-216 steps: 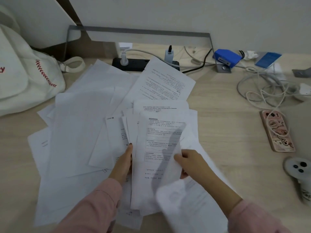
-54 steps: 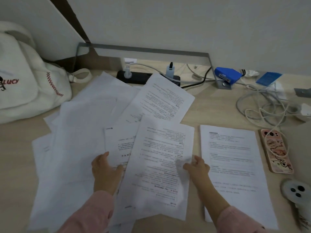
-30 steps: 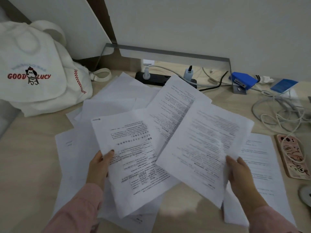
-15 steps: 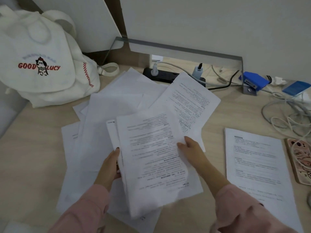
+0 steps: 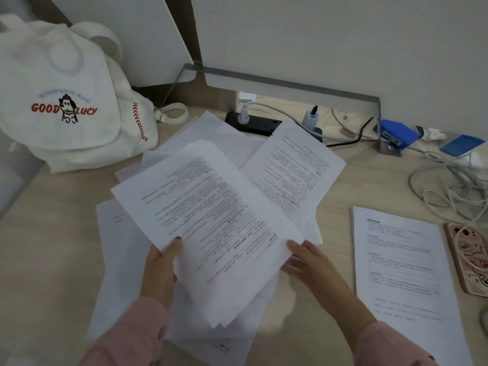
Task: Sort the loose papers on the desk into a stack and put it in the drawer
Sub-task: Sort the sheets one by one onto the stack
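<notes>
I hold a small bundle of printed sheets [image 5: 211, 220] tilted above the desk. My left hand [image 5: 159, 268] grips its left edge with the thumb on top. My right hand [image 5: 306, 262] supports its right lower edge with the fingers under the paper. Beneath lie several loose papers [image 5: 118, 260] spread across the desk's middle and left, one printed sheet [image 5: 293, 170] angled toward the power strip. A neat stack of papers [image 5: 401, 265] lies flat at the right. No drawer is in view.
A white cloth bag [image 5: 71, 101] stands at the back left. A black power strip [image 5: 253, 122], a blue stapler [image 5: 396, 134] and tangled cables [image 5: 449, 188] line the back. A pink phone [image 5: 470, 257] lies beside the stack at the right edge.
The bundle in my hands has risen and turned clockwise, its top edge swinging left. My right hand shifted from the sheet's middle to its right lower edge.
</notes>
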Motion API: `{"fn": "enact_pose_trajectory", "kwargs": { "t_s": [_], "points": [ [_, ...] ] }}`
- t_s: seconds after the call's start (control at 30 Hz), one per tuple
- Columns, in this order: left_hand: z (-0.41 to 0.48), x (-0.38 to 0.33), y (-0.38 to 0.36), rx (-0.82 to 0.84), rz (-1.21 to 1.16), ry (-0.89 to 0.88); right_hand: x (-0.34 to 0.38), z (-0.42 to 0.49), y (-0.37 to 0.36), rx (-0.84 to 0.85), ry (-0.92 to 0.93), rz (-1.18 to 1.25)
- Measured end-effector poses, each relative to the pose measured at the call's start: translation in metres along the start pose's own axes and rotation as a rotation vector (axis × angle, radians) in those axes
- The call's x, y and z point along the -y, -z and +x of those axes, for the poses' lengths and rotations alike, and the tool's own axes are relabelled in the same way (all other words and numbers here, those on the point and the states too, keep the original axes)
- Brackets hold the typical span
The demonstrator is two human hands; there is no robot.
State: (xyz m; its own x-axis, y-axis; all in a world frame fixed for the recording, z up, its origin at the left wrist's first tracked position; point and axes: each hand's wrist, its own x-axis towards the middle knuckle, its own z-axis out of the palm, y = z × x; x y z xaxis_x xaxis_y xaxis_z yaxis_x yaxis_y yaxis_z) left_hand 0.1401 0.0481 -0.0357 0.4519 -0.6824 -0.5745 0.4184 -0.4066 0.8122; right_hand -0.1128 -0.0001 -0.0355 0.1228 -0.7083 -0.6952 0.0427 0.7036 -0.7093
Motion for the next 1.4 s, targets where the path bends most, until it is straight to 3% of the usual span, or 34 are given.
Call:
{"fn": "enact_pose_trajectory", "kwargs": {
  "t_s": [0.1,0.23,0.33,0.4,0.47,0.57,0.63,0.73,0.83,0.9,0.97,1.07,1.4],
  "points": [
    [-0.003,0.001,-0.008,0.031,-0.09,0.016,-0.008,-0.009,-0.012,0.171,-0.03,0.194],
    [-0.007,0.01,-0.017,0.079,-0.024,0.04,-0.009,-0.005,-0.023,0.073,0.014,0.153],
    [-0.001,0.005,-0.01,-0.067,0.178,-0.104,0.005,0.003,-0.006,-0.043,0.035,-0.036],
    [0.007,-0.006,-0.003,-0.255,0.418,-0.273,0.018,0.008,0.01,-0.048,0.004,-0.153],
    [0.01,-0.019,0.0,-0.33,0.682,-0.439,0.035,0.012,0.019,-0.009,-0.055,-0.294],
    [0.019,-0.034,-0.006,-0.132,1.02,-0.686,0.061,0.018,0.013,0.1,-0.063,-0.565],
    [0.029,-0.041,-0.013,0.155,1.137,-0.611,0.079,0.021,0.001,0.184,-0.028,-0.7],
    [0.038,-0.046,-0.021,0.452,1.058,-0.24,0.095,0.031,-0.016,0.245,0.036,-0.803],
    [0.043,-0.041,-0.018,0.472,0.951,-0.164,0.102,0.047,-0.019,0.234,0.09,-0.79],
    [0.047,-0.039,-0.012,0.408,0.879,-0.155,0.102,0.065,-0.01,0.073,0.146,-0.607],
    [0.048,-0.037,-0.005,0.322,0.755,-0.128,0.101,0.083,0.008,-0.225,0.147,-0.31],
    [0.051,-0.029,0.009,0.191,0.605,-0.076,0.096,0.106,0.038,-0.547,0.105,-0.252],
    [0.055,-0.009,0.025,0.078,0.382,0.056,0.087,0.132,0.051,-0.471,0.053,-0.087]
  ]
}}
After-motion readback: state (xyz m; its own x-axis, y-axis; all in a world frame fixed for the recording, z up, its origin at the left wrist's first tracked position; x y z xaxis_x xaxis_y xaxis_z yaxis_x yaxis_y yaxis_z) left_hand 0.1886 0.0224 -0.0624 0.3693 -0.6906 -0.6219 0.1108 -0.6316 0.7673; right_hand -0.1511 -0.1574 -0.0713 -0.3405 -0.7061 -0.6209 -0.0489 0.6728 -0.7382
